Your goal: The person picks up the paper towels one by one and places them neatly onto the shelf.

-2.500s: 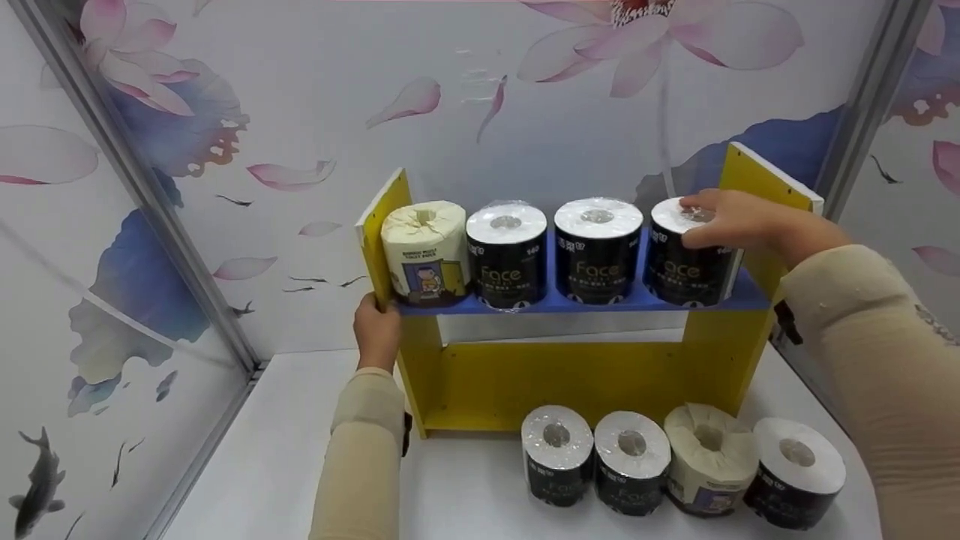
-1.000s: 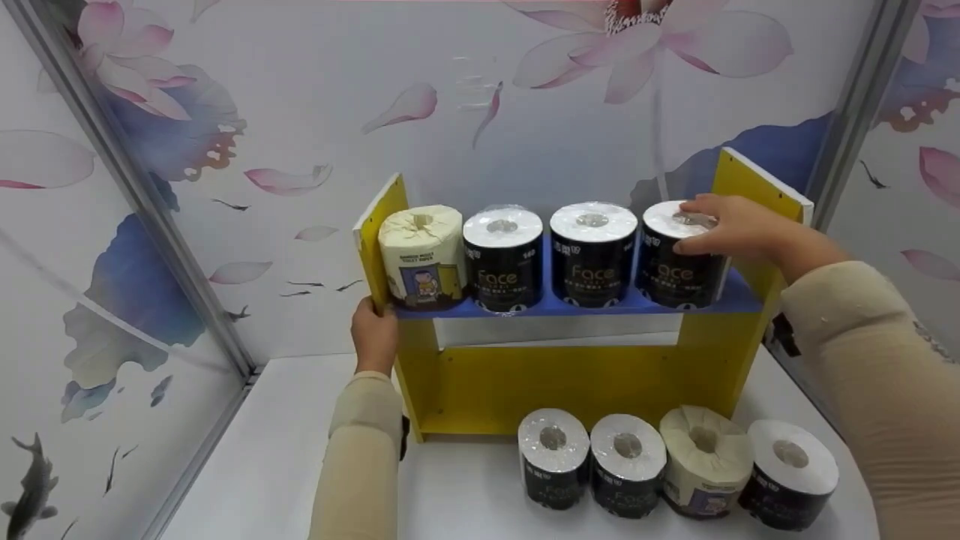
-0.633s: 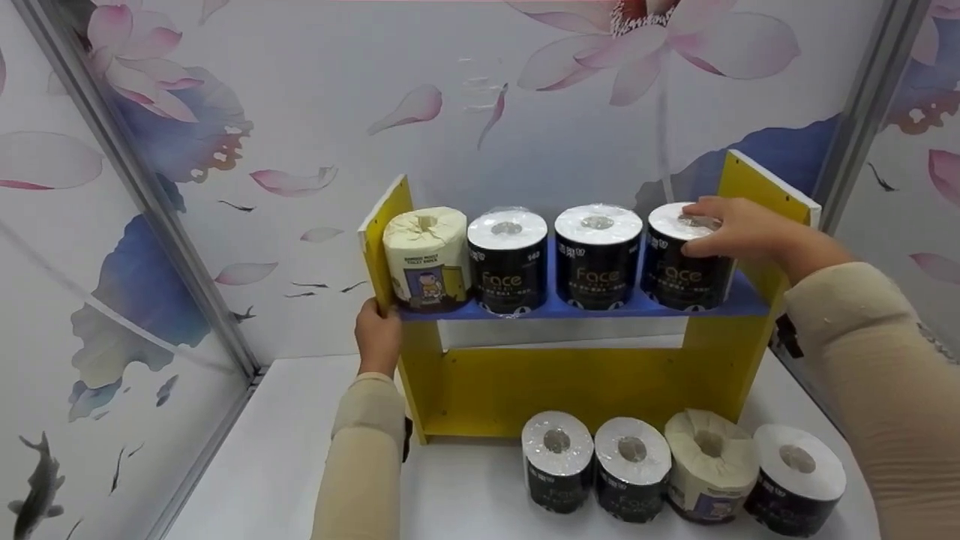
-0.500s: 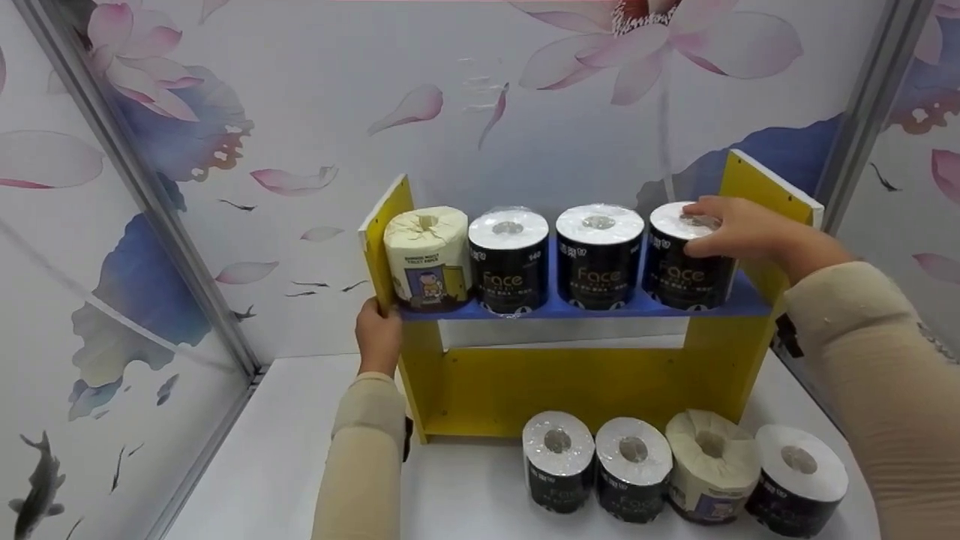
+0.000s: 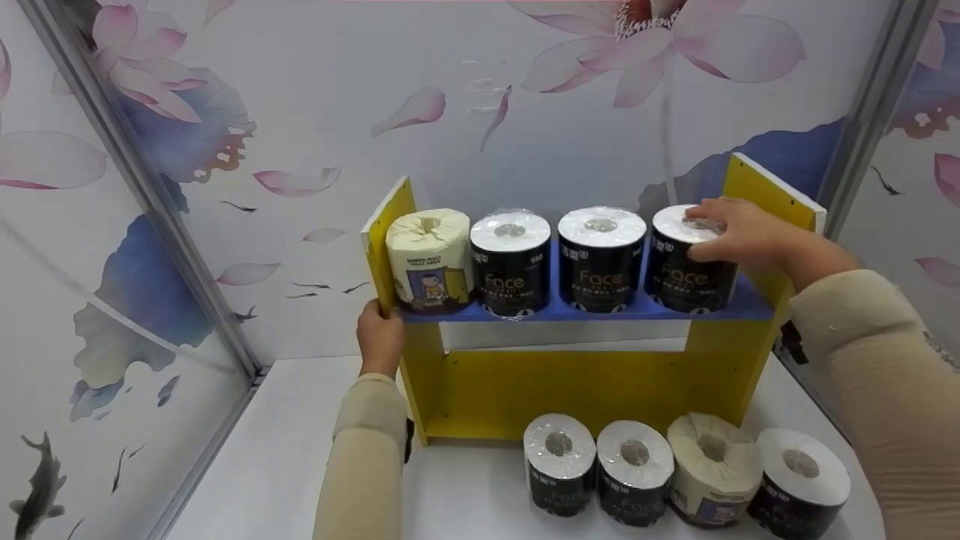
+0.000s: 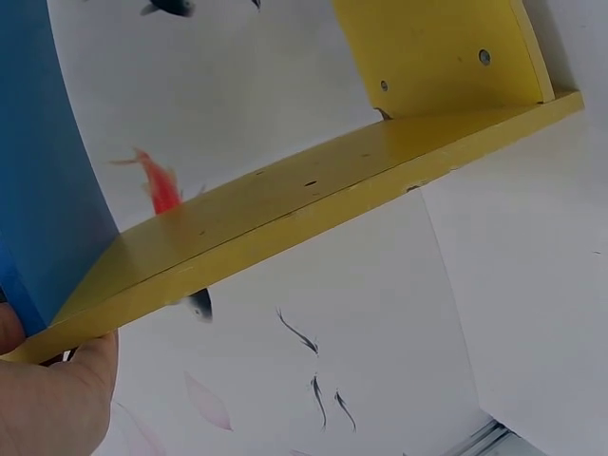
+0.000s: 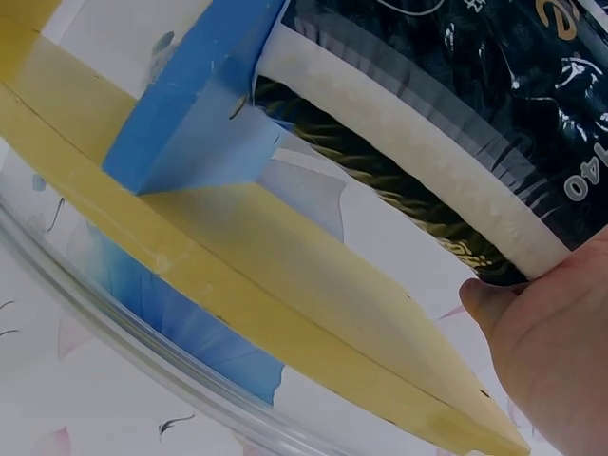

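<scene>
Nothing shifted — gripped roll (image 5: 684, 289) stands upright, label (image 5: 685, 277) frontward.

We are seeing glossy, wrinkled plastic film over the white paper of the black-labelled roll (image 5: 684, 277), while the cream roll (image 5: 430, 259) is showing a matt, creased paper wrapper. The wood-look boards of the yellow-and-blue shelf (image 5: 562, 390) are giving us a smooth, faintly shiny painted finish. We are also noticing a smooth white table (image 5: 285, 465), a satin metal-looking post (image 5: 149, 195), a slick printed wall (image 5: 315, 135) and a matt, wrinkled cloth sleeve (image 5: 855, 315).
</scene>
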Demonstrator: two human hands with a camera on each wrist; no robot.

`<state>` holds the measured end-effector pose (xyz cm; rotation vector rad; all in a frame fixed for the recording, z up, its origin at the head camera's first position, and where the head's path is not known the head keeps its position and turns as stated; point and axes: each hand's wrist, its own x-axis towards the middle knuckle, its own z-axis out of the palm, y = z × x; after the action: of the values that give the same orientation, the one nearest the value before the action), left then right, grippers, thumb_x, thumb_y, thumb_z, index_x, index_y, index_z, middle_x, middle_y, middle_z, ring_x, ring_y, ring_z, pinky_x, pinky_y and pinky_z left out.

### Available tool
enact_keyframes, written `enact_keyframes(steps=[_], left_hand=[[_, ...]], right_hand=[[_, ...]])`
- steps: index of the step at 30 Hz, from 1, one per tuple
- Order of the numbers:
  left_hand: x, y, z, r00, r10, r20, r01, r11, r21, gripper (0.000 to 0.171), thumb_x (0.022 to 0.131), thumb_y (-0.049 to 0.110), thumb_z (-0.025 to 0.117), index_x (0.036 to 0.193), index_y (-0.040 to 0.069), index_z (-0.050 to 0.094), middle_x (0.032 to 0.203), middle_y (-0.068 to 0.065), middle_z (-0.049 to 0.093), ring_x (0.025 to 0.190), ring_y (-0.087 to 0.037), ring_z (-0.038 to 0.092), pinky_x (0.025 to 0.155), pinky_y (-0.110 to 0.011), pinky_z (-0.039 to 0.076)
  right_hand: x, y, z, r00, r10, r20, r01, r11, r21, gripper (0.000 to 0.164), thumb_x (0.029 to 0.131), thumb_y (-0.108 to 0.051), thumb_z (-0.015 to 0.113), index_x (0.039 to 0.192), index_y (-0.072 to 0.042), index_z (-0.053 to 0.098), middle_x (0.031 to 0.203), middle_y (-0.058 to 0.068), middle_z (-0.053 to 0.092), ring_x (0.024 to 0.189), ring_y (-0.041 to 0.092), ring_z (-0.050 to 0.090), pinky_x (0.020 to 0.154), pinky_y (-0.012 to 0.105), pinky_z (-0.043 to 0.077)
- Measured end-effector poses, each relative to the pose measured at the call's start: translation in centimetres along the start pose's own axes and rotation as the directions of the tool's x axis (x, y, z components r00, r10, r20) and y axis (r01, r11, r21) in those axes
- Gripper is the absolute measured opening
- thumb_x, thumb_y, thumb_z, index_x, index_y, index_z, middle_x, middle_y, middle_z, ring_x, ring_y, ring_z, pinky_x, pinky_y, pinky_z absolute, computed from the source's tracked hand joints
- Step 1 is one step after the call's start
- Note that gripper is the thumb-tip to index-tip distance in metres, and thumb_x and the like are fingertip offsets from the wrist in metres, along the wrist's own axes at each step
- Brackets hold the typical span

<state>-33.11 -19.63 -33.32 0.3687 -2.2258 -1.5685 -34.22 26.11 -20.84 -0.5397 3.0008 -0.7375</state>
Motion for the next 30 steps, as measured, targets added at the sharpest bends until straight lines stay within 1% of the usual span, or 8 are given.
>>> enact_keyframes(steps=[3, 7, 12, 17, 20, 24, 30], left_hand=[[0.0, 0.1, 0.0, 1.0, -0.009, 0.004, 0.009, 1.0, -0.011, 0.033, 0.098, 0.008, 0.045, 0.128, -0.007, 0.05, 0.126, -0.024, 0.055, 0.115, -0.034, 0.051, 0.1, -0.046, 0.04], [0.1, 0.3, 0.1, 0.999, -0.032, 0.013, 0.033, 0.999, -0.011, 0.034, 0.098, 0.008, 0.044, 0.129, -0.007, 0.049, 0.126, -0.024, 0.055, 0.115, -0.034, 0.051, 0.099, -0.046, 0.04], [0.2, 0.5, 0.2, 0.999, -0.048, 0.005, 0.048, 0.999, 0.026, 0.033, 0.098, 0.007, 0.043, 0.126, -0.007, 0.05, 0.125, -0.024, 0.056, 0.115, -0.035, 0.052, 0.099, -0.047, 0.041], [0.3, 0.6, 0.3, 0.999, -0.052, 0.003, 0.052, 0.997, 0.049, 0.03, 0.098, 0.007, 0.042, 0.123, -0.008, 0.051, 0.124, -0.025, 0.056, 0.113, -0.035, 0.053, 0.098, -0.047, 0.041], [0.3, 0.6, 0.2, 0.999, -0.046, 0.005, 0.046, 0.998, 0.051, 0.029, 0.098, 0.007, 0.042, 0.122, -0.008, 0.051, 0.124, -0.025, 0.056, 0.113, -0.035, 0.053, 0.097, -0.047, 0.041], [0.3, 0.5, 0.1, 1.0, -0.029, 0.004, 0.029, 0.998, 0.05, 0.029, 0.098, 0.008, 0.042, 0.12, -0.008, 0.051, 0.122, -0.025, 0.056, 0.112, -0.035, 0.052, 0.096, -0.047, 0.041], [0.4, 0.3, 0.1, 1.0, -0.024, 0.008, 0.023, 0.998, 0.06, 0.03, 0.1, 0.011, 0.042, 0.122, -0.008, 0.051, 0.123, -0.025, 0.056, 0.113, -0.036, 0.053, 0.097, -0.048, 0.042]], right_hand=[[-0.2, 0.1, 0.2, 1.0, -0.017, -0.026, 0.017, 1.0, -0.024, 0.074, 0.084, -0.027, 0.06, 0.146, 0.004, 0.034, 0.153, 0.033, 0.016, 0.139, 0.053, 0.007, 0.107, 0.068, 0.01], [-0.5, 0.3, 0.5, 0.998, -0.033, -0.062, 0.03, 0.999, -0.043, 0.075, 0.083, -0.028, 0.059, 0.146, 0.004, 0.034, 0.153, 0.033, 0.016, 0.138, 0.055, 0.007, 0.107, 0.069, 0.009], [-0.9, 0.3, 0.7, 0.994, -0.033, -0.107, 0.03, 0.999, -0.027, 0.074, 0.088, -0.033, 0.058, 0.147, 0.003, 0.032, 0.155, 0.032, 0.012, 0.139, 0.054, 0.004, 0.106, 0.07, 0.007], [-1.7, 0.0, 1.0, 0.979, -0.011, -0.203, 0.008, 1.0, -0.018, 0.073, 0.092, -0.041, 0.059, 0.149, -0.003, 0.033, 0.158, 0.025, 0.012, 0.142, 0.049, 0.004, 0.106, 0.071, 0.009], [-2.1, -0.2, 1.3, 0.967, 0.001, -0.255, -0.004, 1.0, -0.012, 0.073, 0.092, -0.044, 0.059, 0.149, -0.006, 0.034, 0.159, 0.021, 0.012, 0.144, 0.046, 0.005, 0.106, 0.071, 0.011], [-2.9, -0.4, 1.7, 0.945, -0.019, -0.326, 0.017, 1.0, -0.011, 0.07, 0.093, -0.042, 0.06, 0.149, -0.007, 0.036, 0.159, 0.018, 0.015, 0.144, 0.044, 0.008, 0.106, 0.07, 0.014], [-4.2, -0.5, 2.4, 0.887, -0.113, -0.448, 0.119, 0.993, -0.015, 0.062, 0.092, -0.03, 0.062, 0.145, -0.005, 0.042, 0.156, 0.018, 0.024, 0.144, 0.041, 0.014, 0.106, 0.069, 0.016]])
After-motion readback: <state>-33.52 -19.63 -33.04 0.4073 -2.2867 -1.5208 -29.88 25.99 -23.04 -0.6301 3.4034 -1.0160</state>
